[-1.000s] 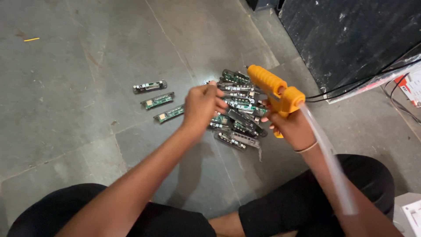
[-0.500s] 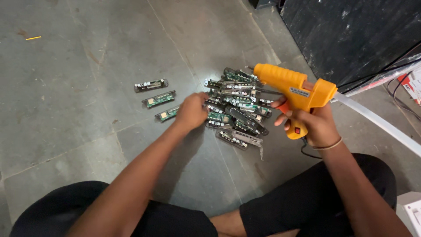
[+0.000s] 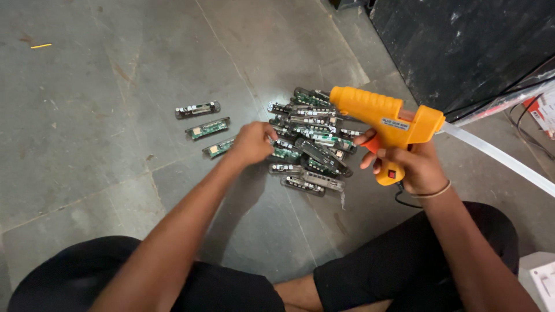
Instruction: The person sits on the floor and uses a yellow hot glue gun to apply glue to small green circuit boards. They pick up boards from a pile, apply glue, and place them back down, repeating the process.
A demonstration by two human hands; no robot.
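Observation:
My right hand (image 3: 408, 164) grips the handle of an orange glue gun (image 3: 385, 118), held level above the floor with its nozzle pointing left and a clear glue stick (image 3: 497, 158) trailing out the back to the right. A pile of small green circuit boards (image 3: 309, 138) lies on the grey floor just left of the gun. At the pile's left edge my left hand (image 3: 250, 143) rests with its fingers curled down on a board; whether it holds one is hidden. Three separate boards (image 3: 207, 128) lie in a row left of that hand.
I sit cross-legged in black trousers (image 3: 404, 271) on grey floor tiles (image 3: 104, 69). A dark black panel (image 3: 462, 46) stands at the upper right with cables (image 3: 520, 86) running along its base. A white box corner (image 3: 540, 280) shows at the lower right.
My left hand has lowered from above the pile down onto its left edge. The glue gun has turned from pointing away to level, nozzle leftward, and moved slightly right.

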